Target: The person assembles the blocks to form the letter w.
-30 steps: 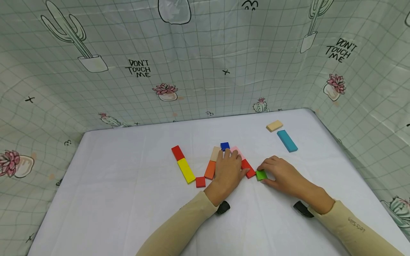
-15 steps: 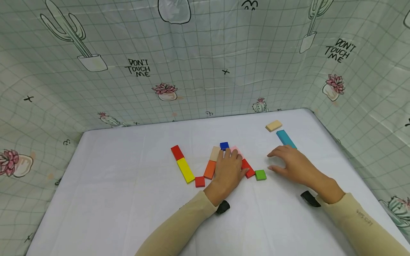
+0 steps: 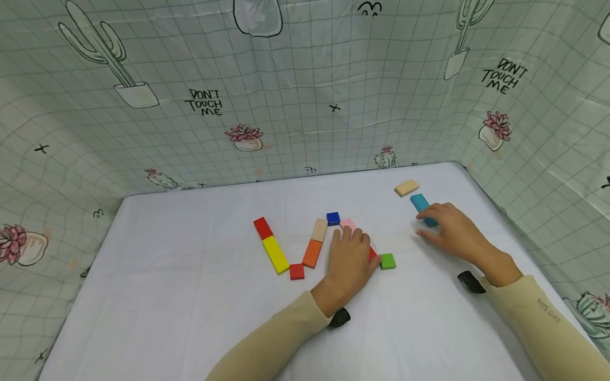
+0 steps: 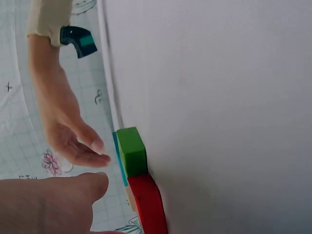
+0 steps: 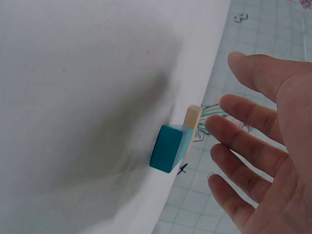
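My left hand (image 3: 349, 259) lies low over the right arm of a zigzag of blocks, partly covering a pink block (image 3: 348, 223) and a red block (image 3: 373, 254). Its thumb is beside the small green block (image 3: 388, 261), which adjoins the red one. Up at the right, my right hand (image 3: 450, 230) reaches over a teal block (image 3: 419, 203), thumb and fingers apart. In the right wrist view that teal block (image 5: 168, 151) stands free of the spread fingers. The left wrist view has the green block (image 4: 131, 151) end to end with the red one (image 4: 148, 204).
The zigzag continues leftward through a blue block (image 3: 333, 218), a beige block (image 3: 319, 230), an orange block (image 3: 312, 254), a red square (image 3: 297, 271), a yellow block (image 3: 276, 255) and another red block (image 3: 263, 228). A tan block (image 3: 406, 187) lies beyond the teal one.
My right hand has let go of the green block and moved up and right to the teal block. My left hand has shifted slightly right and toward me, uncovering the blocks on its left.
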The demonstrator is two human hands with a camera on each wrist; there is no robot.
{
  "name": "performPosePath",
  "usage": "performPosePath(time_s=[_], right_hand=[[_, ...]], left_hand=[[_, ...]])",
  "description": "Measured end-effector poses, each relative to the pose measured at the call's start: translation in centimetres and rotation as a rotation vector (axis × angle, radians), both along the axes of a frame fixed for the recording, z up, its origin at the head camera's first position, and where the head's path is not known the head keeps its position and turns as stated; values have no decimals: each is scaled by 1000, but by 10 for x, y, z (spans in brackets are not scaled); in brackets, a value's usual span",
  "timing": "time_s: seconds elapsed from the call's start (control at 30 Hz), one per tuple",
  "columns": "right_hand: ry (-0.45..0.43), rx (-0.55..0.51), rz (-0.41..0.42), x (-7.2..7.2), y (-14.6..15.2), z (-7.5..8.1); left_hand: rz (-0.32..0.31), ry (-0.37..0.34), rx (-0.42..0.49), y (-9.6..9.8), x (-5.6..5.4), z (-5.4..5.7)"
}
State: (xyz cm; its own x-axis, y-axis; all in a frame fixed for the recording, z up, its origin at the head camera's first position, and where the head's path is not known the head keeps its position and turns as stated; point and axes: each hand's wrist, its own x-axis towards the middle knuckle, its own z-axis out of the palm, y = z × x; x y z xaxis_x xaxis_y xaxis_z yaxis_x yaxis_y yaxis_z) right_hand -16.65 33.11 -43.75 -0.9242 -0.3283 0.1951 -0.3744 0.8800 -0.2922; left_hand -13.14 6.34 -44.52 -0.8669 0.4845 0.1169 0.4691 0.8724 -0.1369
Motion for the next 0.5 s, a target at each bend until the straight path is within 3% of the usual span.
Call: performPosePath(time_s=[0.27, 0.5], right_hand=[[84, -14, -29, -7, 11, -2], [36, -2, -71, -16, 21, -8]], left_hand=[[60, -14, -49, 7, 3, -1], [31, -29, 27, 5, 1, -4]])
